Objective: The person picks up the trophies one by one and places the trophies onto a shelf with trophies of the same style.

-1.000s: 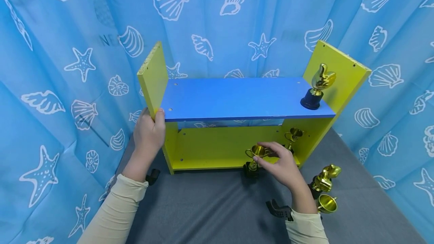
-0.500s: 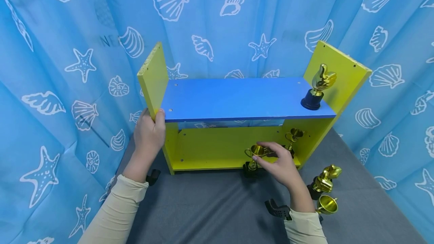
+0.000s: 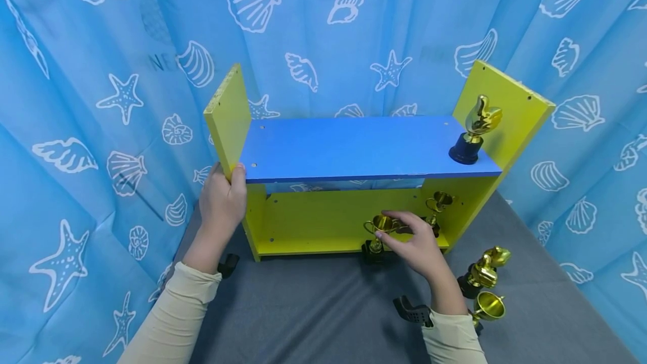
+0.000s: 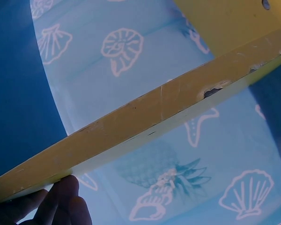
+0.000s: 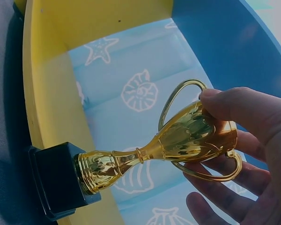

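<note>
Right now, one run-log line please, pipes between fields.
left grip: holds yellow side panel | right grip: holds gold cup trophy | upper trophy: upright on blue shelf, right end

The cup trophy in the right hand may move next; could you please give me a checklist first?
1. Right hand on the cup trophy: ok, gripping its upper part.
2. Left hand on the left panel: ok, gripping its edge.
3. Black base free of the lower shelf: cannot tell.
4. Thumbs-up trophy upright on the blue shelf: ok.
5. Rear cup trophy clear of the right hand: cannot tell.
</note>
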Available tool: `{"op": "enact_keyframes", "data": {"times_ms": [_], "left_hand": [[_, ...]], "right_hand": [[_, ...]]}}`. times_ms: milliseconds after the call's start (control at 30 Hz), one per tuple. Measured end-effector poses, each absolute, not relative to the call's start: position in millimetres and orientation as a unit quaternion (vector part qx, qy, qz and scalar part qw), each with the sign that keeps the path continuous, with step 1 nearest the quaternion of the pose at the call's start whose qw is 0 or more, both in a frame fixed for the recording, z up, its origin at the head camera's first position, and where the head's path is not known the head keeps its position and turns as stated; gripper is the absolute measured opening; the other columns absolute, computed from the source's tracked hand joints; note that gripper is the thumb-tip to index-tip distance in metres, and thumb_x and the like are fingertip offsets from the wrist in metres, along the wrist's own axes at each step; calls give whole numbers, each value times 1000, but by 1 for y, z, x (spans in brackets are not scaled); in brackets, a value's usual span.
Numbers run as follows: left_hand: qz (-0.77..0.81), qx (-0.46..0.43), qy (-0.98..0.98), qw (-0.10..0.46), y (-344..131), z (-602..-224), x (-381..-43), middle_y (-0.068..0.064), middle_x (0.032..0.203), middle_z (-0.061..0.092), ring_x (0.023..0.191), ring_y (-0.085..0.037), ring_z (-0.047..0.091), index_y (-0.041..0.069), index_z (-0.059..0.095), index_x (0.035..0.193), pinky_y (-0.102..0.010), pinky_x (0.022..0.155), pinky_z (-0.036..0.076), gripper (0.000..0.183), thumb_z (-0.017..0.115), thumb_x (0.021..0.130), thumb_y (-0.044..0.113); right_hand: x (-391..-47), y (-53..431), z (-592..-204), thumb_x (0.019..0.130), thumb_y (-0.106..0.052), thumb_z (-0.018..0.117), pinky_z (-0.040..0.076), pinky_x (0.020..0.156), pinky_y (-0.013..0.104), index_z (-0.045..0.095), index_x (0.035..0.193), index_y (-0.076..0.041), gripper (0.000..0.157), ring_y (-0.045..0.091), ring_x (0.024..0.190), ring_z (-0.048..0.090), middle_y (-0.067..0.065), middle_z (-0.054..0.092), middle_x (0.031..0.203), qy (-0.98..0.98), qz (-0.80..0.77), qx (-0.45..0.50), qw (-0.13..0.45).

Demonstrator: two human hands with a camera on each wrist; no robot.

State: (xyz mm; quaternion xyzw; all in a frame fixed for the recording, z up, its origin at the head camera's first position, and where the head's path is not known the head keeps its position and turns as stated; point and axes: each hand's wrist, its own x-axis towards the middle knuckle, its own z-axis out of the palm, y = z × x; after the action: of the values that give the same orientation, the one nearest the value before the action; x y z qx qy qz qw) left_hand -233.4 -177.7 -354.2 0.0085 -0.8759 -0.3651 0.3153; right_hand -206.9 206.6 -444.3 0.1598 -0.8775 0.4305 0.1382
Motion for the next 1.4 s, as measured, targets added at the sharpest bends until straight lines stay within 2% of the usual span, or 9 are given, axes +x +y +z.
{"op": "enact_keyframes", "data": {"times_ms": [633,933,1267,1400], "left_hand": [[-365,5,-874,320,-178,-355,-234,-7,70,43,51,-24,42,13,43,77,-36,42,33,46,30,103,48],[-367,3,-874,318,-179,-356,-235,-6,72,43,52,-23,43,12,44,80,-36,43,35,44,30,103,48],[-367,8,-874,319,-179,-356,-235,-7,72,43,51,-24,42,12,43,78,-36,43,34,45,30,103,48],[-368,5,-872,321,-179,-355,-234,-7,70,43,50,-25,41,12,43,78,-36,42,33,45,31,103,47]], "right_hand": [[-210,205,-445,88,-36,74,51,91,55,63,129,-15,48,24,118,59,3,64,128,-880,427,159,134],[-211,203,-445,87,-36,74,53,89,45,62,128,-22,45,20,114,60,1,64,127,-882,422,156,138],[-213,202,-446,88,-36,74,51,91,53,61,129,-22,46,25,121,57,3,63,131,-875,439,150,136],[-214,202,-446,87,-37,74,52,90,52,61,130,-22,47,26,122,57,3,62,132,-879,432,144,138]]}}
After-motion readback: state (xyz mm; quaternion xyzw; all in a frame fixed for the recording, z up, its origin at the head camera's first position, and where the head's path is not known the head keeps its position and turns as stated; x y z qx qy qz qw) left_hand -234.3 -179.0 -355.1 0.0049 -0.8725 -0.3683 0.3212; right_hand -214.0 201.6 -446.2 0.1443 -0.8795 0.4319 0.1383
